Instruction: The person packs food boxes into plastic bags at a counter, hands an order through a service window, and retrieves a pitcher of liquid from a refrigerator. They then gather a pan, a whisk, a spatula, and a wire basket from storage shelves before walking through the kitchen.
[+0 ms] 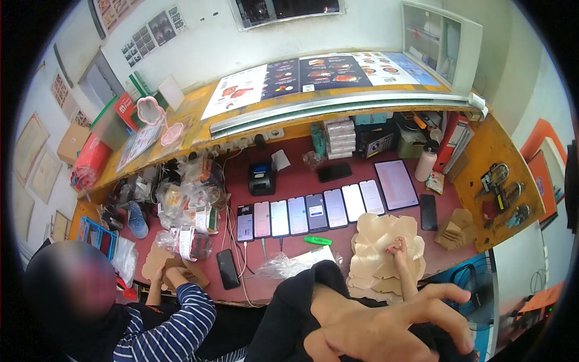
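Note:
Close to the camera, my left hand (pixel 386 326) reaches across to the right with fingers apart and nothing visible in it. Beyond it, a stack of flat cardboard food boxes (pixel 377 241) with scalloped edges lies at the table's front right. My right hand (pixel 398 250) is on top of this stack, its fingers curled against the uppermost flat cardboard box. Part of the stack's near side and my right forearm is hidden behind my left hand.
Several phones (pixel 297 215) stand in a row beside a tablet (pixel 396 184). Left, a person in a striped sleeve (pixel 193 308) handles brown cardboard (pixel 192 274) near bagged goods (pixel 187 199). Folded cardboard (pixel 455 230) sits right. A black phone (pixel 227 269) and cables lie in front.

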The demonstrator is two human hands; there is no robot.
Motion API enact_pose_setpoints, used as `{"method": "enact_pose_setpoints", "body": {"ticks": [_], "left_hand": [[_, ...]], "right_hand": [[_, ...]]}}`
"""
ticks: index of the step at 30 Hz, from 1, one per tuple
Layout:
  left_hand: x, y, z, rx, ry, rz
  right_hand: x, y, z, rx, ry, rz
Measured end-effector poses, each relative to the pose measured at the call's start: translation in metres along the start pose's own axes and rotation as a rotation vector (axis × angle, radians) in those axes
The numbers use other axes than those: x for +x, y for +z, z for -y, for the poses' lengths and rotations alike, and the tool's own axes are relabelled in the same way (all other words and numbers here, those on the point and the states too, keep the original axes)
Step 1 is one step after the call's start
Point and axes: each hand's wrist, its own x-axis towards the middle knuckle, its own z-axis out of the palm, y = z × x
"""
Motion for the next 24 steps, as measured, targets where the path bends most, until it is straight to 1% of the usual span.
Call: {"method": "enact_pose_setpoints", "body": {"ticks": [1,2,4,5,7,8,11,12,13,15,16,18,19,20,22,23,24], "left_hand": [[0.006,-0.009,0.005,0.021,0.137,0.134],[0.009,-0.007,-0.006,0.018,0.140,0.136],[0.018,-0.004,-0.039,0.041,-0.550,0.058],[0.018,-0.005,-0.026,0.042,-0.548,0.067],[0.017,-0.008,0.012,0.015,0.283,0.054],[0.016,-0.006,0.012,0.014,0.285,0.059],[0.011,0.003,0.010,-0.172,0.265,0.019],[0.010,0.003,0.010,-0.173,0.268,0.032],[0.008,0.003,0.009,-0.233,0.232,0.032],[0.007,-0.001,0.006,-0.350,0.154,0.033],[0.006,-0.005,0.002,-0.347,0.154,0.042],[0.006,-0.010,-0.009,-0.385,-0.154,0.172],[0.015,0.005,-0.013,-0.435,-0.178,-0.104],[0.012,0.001,-0.020,-0.432,-0.177,-0.098],[0.004,-0.010,-0.032,-0.168,-0.536,0.166],[-0.012,0.008,-0.025,0.158,-0.282,-0.153],[-0.011,0.004,-0.019,0.153,-0.282,-0.147]], "right_hand": [[0.000,0.001,0.004,-0.009,0.007,0.002],[0.001,-0.007,-0.004,-0.012,0.000,-0.005],[0.002,-0.013,-0.007,-0.009,0.006,-0.010],[0.002,-0.016,-0.009,-0.010,0.007,-0.010],[-0.005,-0.017,-0.007,-0.003,0.005,-0.021],[-0.012,-0.018,-0.008,-0.010,0.022,-0.022],[-0.013,-0.023,-0.015,-0.013,0.027,-0.035],[-0.014,-0.022,-0.016,-0.011,0.031,-0.036],[-0.018,-0.013,-0.007,-0.006,0.031,-0.038],[-0.016,-0.021,-0.020,-0.002,0.035,-0.039],[-0.017,-0.021,-0.022,0.000,0.038,-0.038],[-0.018,-0.018,-0.026,0.003,0.041,-0.036],[-0.018,-0.017,-0.026,0.003,0.041,-0.035],[-0.016,-0.016,-0.027,0.008,0.040,-0.035],[-0.013,-0.021,-0.034,0.016,0.042,-0.038],[-0.016,-0.018,-0.026,0.007,0.042,-0.040],[-0.015,-0.019,-0.029,0.008,0.040,-0.042]]}}
